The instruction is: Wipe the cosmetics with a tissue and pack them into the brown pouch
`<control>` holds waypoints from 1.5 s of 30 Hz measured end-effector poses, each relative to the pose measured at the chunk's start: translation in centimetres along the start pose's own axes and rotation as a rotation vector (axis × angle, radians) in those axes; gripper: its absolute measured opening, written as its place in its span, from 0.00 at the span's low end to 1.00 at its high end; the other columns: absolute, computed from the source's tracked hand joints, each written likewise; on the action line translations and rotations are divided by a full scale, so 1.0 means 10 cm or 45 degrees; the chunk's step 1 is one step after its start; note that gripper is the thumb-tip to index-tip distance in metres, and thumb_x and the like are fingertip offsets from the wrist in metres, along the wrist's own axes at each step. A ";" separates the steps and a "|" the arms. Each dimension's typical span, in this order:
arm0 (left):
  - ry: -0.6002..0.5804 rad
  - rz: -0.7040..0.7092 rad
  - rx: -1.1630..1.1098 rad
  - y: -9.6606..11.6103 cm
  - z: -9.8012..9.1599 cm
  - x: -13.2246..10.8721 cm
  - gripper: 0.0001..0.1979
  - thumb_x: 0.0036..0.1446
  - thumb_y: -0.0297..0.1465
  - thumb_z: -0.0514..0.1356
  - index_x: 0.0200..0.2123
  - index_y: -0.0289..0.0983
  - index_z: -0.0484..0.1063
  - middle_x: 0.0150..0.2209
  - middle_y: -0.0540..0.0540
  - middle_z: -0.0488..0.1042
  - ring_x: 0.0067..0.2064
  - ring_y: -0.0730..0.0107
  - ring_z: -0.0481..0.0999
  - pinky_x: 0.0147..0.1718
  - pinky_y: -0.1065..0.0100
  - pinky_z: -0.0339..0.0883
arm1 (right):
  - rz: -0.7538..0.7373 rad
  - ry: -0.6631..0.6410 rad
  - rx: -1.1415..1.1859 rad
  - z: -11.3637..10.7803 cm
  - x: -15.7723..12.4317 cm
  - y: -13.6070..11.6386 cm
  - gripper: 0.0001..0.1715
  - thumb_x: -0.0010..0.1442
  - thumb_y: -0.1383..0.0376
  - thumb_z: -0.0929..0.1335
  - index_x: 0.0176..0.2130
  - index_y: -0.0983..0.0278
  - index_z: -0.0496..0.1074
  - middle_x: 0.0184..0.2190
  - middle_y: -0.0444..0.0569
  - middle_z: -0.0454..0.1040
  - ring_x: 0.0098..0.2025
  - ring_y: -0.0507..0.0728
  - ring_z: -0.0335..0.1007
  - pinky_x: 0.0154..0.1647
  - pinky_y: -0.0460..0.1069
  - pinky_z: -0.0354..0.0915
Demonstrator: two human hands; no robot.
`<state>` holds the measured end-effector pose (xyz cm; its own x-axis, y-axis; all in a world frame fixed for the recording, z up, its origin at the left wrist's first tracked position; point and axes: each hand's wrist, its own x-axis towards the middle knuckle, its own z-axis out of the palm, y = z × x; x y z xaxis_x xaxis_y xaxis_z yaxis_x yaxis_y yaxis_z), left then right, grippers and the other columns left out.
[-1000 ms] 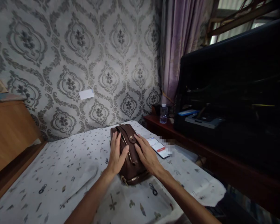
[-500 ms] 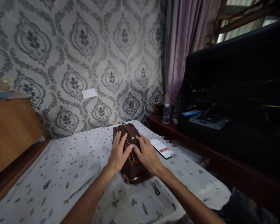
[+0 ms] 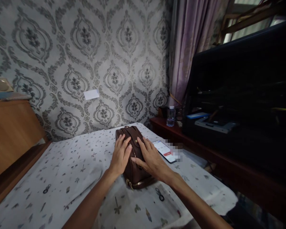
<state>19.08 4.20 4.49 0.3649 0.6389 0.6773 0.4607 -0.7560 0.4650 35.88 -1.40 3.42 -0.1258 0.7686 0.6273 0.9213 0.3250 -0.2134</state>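
A brown leather bag [image 3: 138, 175] with gold-coloured zips and a snap strap lies on the patterned white cloth. Across its left upper side rests my left hand [image 3: 121, 154], fingers stretched out and thumb near the middle. My right hand [image 3: 150, 156] lies over the right side, fingers extended near the strap's snap and thumb pointing left across the top. Both hands touch the bag without gripping it. Part of the bag's top is hidden beneath them. A phone [image 3: 164, 150] with a lit screen lies just right of the bag, partly covered by a blurred patch.
The patterned cloth [image 3: 83, 159] covers the surface. A wooden headboard-like panel [image 3: 16, 133] stands at left. At right are a dark red ledge [image 3: 158, 125] with a plastic bottle [image 3: 171, 117], and a large black screen [image 3: 243, 95]. Patterned wallpaper and a purple curtain [image 3: 184, 51] stand behind.
My right thumb has moved down and left over the bag, and the right fingers have shifted slightly. My left thumb has drawn up toward its fingers. The bag stays in place.
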 end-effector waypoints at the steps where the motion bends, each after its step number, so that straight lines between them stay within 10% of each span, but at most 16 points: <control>1: 0.000 0.006 0.009 0.00 -0.01 0.00 0.23 0.69 0.40 0.45 0.59 0.39 0.67 0.66 0.39 0.60 0.69 0.59 0.54 0.67 0.46 0.49 | -0.005 -0.008 0.003 -0.01 -0.01 0.00 0.48 0.63 0.41 0.61 0.67 0.69 0.53 0.66 0.70 0.56 0.69 0.74 0.49 0.62 0.70 0.57; 19: 0.074 0.044 0.062 0.02 0.05 -0.01 0.18 0.69 0.37 0.47 0.55 0.41 0.68 0.64 0.41 0.63 0.68 0.59 0.56 0.66 0.45 0.53 | 0.207 -0.298 0.555 -0.07 0.95 0.19 0.43 0.60 0.39 0.63 0.58 0.68 0.69 0.55 0.60 0.73 0.58 0.67 0.69 0.59 0.60 0.63; 29: 0.022 0.042 0.063 0.01 0.01 -0.01 0.20 0.69 0.39 0.46 0.58 0.39 0.66 0.65 0.39 0.61 0.70 0.58 0.53 0.66 0.45 0.52 | 0.304 -0.347 0.150 -0.16 0.65 -0.03 0.49 0.63 0.38 0.57 0.65 0.72 0.60 0.62 0.68 0.64 0.65 0.71 0.60 0.61 0.64 0.60; 45: -0.038 0.121 -0.029 -0.04 -0.16 0.02 0.21 0.69 0.42 0.45 0.56 0.43 0.70 0.60 0.42 0.68 0.67 0.58 0.59 0.64 0.45 0.55 | 0.176 0.020 -0.104 -0.04 0.16 -0.19 0.42 0.64 0.43 0.60 0.64 0.68 0.60 0.62 0.65 0.65 0.63 0.72 0.60 0.58 0.66 0.62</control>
<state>17.66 4.44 5.38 0.4303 0.5678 0.7017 0.4044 -0.8163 0.4125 34.10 -0.98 5.17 0.0091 0.7941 0.6077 0.9564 0.1705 -0.2371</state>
